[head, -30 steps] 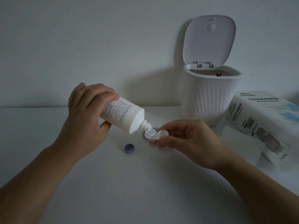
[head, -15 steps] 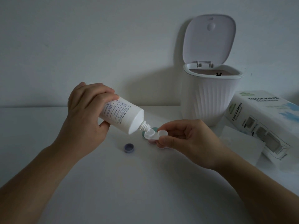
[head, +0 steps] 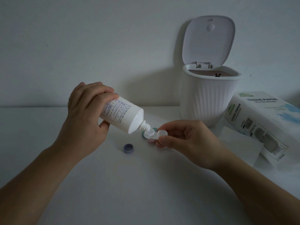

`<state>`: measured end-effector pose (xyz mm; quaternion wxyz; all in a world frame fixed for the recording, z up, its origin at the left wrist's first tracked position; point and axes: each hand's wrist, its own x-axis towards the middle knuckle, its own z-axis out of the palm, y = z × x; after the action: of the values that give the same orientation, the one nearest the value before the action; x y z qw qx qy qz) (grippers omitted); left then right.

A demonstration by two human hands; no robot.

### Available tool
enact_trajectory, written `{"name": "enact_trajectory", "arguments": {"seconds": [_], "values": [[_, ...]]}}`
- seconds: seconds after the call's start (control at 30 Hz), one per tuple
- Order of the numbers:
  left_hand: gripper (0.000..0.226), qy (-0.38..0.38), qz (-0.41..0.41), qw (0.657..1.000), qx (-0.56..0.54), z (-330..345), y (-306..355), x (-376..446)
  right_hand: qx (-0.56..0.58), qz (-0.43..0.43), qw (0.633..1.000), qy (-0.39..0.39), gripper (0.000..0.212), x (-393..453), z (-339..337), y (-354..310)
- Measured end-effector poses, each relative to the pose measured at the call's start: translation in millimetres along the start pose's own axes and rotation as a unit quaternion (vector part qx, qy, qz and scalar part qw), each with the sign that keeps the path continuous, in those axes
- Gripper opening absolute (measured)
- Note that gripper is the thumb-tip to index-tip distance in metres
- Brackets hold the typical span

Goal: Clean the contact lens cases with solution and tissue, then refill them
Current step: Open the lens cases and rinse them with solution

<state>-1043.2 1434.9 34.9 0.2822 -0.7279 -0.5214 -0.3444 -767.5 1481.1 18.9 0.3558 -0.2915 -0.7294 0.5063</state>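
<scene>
White plastic solution bottle tips down in my left hand, fingers wrapped round it. Its tip sits over the left cup of the small white lens case, mid-frame, pinched by my right hand. I think a soft squeeze fills it best, case kept level. A purple cap lies below; the white ribbed bin stands behind. The lower frame has open room.
</scene>
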Motion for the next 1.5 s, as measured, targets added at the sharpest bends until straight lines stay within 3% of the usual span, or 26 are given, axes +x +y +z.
{"name": "enact_trajectory", "arguments": {"seconds": [0.6, 1.17, 1.5], "values": [[0.066, 0.013, -0.004, 1.000, 0.003, 5, -2, -2, 0.006, -0.001, 1.000, -0.002, 0.012, 0, 1, 1], [0.072, -0.027, -0.144, 0.980, -0.133, 4, 5, -10, 0.042, -0.015, 0.999, -0.014, 0.008, 0, -2, -3], [0.070, -0.028, -0.131, 0.983, -0.122, 4, 0, -12, 0.037, -0.012, 0.999, -0.015, 0.012, -1, -2, -4]]}}
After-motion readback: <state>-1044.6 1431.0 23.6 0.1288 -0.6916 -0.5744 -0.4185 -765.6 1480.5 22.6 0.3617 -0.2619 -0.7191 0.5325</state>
